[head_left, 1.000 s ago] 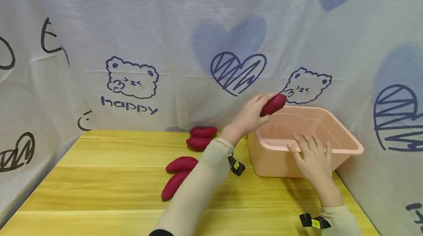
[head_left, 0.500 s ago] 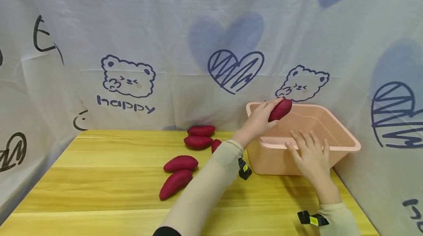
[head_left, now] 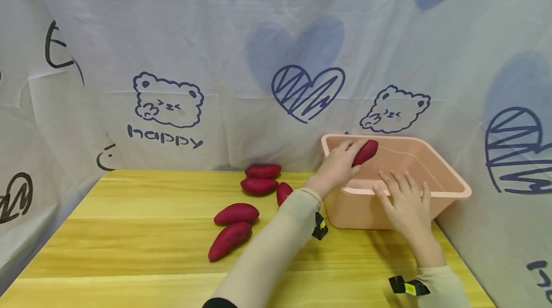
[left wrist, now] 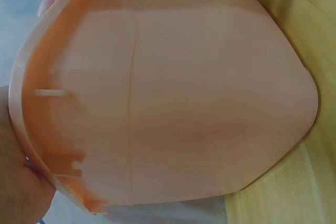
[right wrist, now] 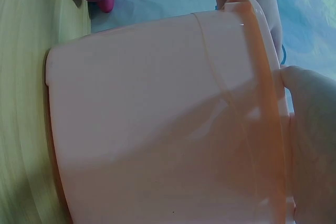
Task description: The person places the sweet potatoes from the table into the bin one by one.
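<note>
The pink bin (head_left: 366, 210) stands right; your right hand (head_left: 407, 207), fingers spread, rests at its near side. Your left hand (head_left: 338, 166) grips a sweet potato (head_left: 366, 151) over the bin's left end, apparently placing it; next calls for lowering, then release.

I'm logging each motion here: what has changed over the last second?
The left hand, still gripping a red sweet potato, has moved right and down, to the opening of the bin. Its sleeve shifted too, uncovering part of another sweet potato. Nothing was let go. The right hand stays at the near rim; four other sweet potatoes lie as before.
</note>
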The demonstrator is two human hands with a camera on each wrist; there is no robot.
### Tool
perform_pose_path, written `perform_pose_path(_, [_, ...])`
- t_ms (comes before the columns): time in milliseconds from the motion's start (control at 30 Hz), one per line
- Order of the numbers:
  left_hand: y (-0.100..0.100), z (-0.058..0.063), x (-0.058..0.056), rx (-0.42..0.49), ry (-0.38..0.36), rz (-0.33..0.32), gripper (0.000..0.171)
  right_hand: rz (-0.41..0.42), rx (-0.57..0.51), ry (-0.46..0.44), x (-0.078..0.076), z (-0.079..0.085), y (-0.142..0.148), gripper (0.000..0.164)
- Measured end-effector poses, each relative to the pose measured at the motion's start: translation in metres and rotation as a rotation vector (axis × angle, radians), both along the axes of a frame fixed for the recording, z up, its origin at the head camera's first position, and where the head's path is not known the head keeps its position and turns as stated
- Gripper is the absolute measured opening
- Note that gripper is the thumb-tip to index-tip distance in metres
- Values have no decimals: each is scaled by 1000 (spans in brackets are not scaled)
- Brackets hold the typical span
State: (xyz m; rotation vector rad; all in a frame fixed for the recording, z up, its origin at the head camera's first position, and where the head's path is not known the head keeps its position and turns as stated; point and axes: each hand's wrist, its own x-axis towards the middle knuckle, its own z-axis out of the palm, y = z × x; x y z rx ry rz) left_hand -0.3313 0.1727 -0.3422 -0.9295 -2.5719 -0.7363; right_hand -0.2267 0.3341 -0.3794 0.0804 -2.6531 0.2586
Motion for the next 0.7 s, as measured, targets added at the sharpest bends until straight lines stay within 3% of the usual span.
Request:
perform_pose_path(267, [0,1,2,-47,-12,24,68,-1,-1,-3,-1,0,0,54])
perform_pose_path(700, [2,-1,-1,-41,-5,41,65,1,-3,9,-3,-1,1,53])
